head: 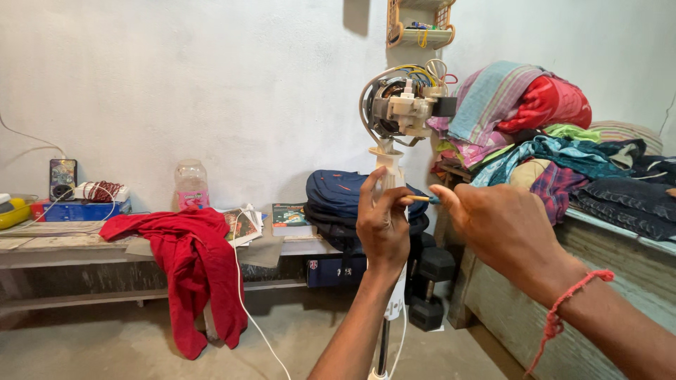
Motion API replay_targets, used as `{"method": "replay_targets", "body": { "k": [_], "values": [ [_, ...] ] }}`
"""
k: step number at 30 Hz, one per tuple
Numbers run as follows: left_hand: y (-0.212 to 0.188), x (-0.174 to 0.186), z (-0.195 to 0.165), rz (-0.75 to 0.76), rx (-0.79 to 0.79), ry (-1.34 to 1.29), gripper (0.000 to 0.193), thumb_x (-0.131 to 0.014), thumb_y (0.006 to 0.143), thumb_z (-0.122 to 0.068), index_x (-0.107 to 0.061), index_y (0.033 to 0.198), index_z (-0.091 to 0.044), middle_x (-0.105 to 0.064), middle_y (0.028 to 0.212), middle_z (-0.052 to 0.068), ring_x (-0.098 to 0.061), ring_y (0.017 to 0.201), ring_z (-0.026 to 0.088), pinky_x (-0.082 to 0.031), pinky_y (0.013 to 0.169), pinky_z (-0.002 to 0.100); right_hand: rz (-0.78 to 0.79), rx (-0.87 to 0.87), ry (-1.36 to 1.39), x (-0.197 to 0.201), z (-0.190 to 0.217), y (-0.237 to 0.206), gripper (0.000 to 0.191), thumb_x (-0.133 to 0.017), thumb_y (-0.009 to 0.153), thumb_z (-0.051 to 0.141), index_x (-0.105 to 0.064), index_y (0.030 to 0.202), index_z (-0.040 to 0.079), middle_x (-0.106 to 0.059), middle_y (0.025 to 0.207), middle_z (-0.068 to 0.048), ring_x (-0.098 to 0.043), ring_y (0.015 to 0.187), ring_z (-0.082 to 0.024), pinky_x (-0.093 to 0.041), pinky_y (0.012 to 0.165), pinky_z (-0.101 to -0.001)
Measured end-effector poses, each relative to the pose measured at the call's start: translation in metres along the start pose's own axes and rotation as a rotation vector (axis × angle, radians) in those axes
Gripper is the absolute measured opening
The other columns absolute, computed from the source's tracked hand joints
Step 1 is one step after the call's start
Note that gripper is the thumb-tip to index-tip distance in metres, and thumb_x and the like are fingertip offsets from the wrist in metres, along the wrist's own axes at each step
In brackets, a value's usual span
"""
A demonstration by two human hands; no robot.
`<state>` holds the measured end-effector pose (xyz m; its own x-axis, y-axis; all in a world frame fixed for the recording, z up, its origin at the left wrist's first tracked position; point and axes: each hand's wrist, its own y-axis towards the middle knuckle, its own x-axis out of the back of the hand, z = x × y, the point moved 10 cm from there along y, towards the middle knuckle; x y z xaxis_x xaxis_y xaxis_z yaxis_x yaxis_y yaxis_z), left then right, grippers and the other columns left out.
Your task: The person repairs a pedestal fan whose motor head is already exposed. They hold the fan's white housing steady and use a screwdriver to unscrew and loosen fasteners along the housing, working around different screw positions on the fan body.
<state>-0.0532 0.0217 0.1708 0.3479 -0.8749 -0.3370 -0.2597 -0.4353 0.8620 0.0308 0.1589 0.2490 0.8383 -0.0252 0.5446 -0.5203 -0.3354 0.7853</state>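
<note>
The left hand (382, 224) is closed around the white neck of the fan stand (389, 167), just below the bare fan motor (401, 107). The right hand (496, 224), beside the stand, pinches a thin screwdriver (420, 199) whose tip meets the left fingers. Behind the stand, a blue backpack (336, 200) rests on the bench (63, 243).

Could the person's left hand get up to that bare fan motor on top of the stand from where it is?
Probably yes. The left hand grips the white stand neck right below the fan motor, and nothing sits between them; the right hand is off to the side.
</note>
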Motion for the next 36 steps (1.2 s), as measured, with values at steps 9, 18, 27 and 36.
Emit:
{"method": "replay_targets", "body": {
  "k": [9,18,27,36],
  "values": [
    [0.0,0.0,-0.018,0.008,-0.075,0.17,0.011,-0.065,0.095,-0.004,-0.072,0.099,-0.012,-0.052,0.15,0.013,-0.06,0.128,0.034,-0.055,0.093,0.043,-0.222,0.212,0.347,0.036,0.004,-0.022,0.023,-0.07,0.084,0.015,-0.072,0.106,0.007,-0.073,0.086,-0.015,-0.069,0.066,-0.035,-0.052,0.056,-0.043],
    [-0.004,0.002,-0.014,0.019,-0.138,0.06,0.009,-0.07,0.093,-0.01,-0.069,0.101,-0.01,-0.049,0.152,0.017,-0.059,0.132,0.035,-0.054,0.098,0.042,-0.064,-0.012,0.149,0.0,-0.007,-0.01,0.033,-0.066,0.101,0.033,-0.073,0.081,0.007,-0.069,0.073,-0.016,-0.065,0.066,-0.038,-0.048,0.06,-0.0473],
    [-0.003,-0.009,-0.015,-0.001,-0.15,0.24,0.005,-0.069,0.093,-0.006,-0.071,0.092,-0.011,-0.053,0.15,0.011,-0.06,0.124,0.035,-0.052,0.098,0.044,-0.224,0.175,0.33,0.026,-0.005,-0.033,0.029,-0.076,0.085,0.023,-0.074,0.112,0.012,-0.07,0.082,-0.01,-0.069,0.065,-0.032,-0.052,0.054,-0.0414],
    [-0.006,0.002,-0.03,0.083,-0.232,0.003,0.015,-0.07,0.098,-0.011,-0.066,0.11,-0.002,-0.041,0.159,0.021,-0.054,0.138,0.04,-0.048,0.107,0.046,-0.29,0.27,0.241,0.025,0.01,-0.036,0.018,-0.07,0.089,0.011,-0.068,0.104,0.004,-0.065,0.083,-0.012,-0.066,0.066,-0.034,-0.05,0.053,-0.0424]
  ]
}}
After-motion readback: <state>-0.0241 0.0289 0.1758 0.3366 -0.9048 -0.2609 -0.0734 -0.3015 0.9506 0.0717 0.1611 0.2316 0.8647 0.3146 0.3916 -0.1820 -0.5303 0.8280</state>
